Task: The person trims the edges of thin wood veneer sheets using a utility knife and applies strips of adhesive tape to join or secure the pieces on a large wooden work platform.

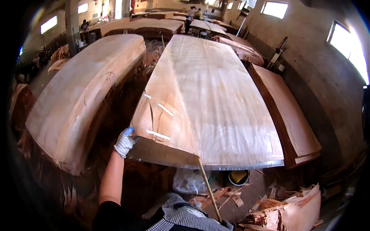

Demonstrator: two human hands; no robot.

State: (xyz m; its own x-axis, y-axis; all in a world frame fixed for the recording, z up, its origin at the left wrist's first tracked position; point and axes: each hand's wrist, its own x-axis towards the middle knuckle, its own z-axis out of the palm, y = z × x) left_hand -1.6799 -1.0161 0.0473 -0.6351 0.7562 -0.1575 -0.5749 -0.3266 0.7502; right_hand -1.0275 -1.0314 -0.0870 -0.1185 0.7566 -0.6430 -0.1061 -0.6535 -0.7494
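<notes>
Head view: handling a taped wood sheet at its near left corner

Step in hand, as judged: positioning the broad wood sheet (227,104), which lies flat before the person on a grey-edged support (163,153), between a tall stack (83,92) at left and a lower stack (289,111) at right. The gloved left hand (125,142) is nearly closed, its fingertips drawn in on the sheet's corner, apparently pinching it; the thumb's place is unclear. A thin stick (209,190) slants up from the lower edge, its tip at the sheet's near edge. Whether the dark form (227,225) at its lower end is the right hand, and how that hand is set, cannot be told. White tape strips (158,134) lie about a dark split (151,113). The next move probably calls for a light, even hold, with little strain across the split
</notes>
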